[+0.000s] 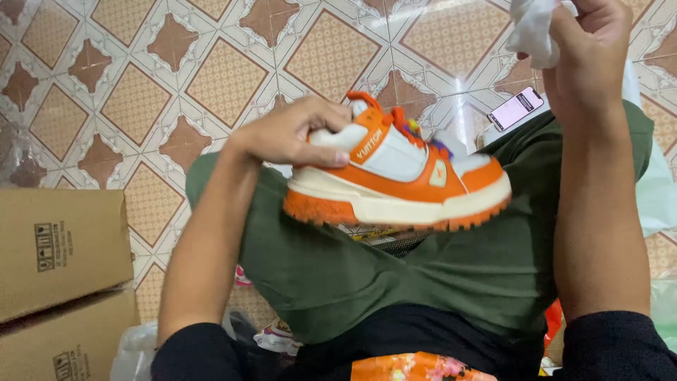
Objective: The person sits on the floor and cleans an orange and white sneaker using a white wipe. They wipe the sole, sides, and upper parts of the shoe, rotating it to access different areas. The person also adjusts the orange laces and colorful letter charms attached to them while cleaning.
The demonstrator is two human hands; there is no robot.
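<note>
An orange and white sneaker [405, 176] with a chunky orange sole is held sideways above my lap, toe pointing right. My left hand [293, 134] grips it at the heel, fingers over the collar. My right hand [589, 39] is raised at the top right, well above the shoe's toe, closed on a crumpled white cloth [532, 28]. My legs in green trousers [352, 268] lie beneath the shoe.
Two brown cardboard boxes [63, 247] are stacked at the lower left. A phone [516, 108] with a lit screen lies on the patterned tile floor [211, 70] near my right knee. White and clear plastic bags [659, 190] sit at the right edge.
</note>
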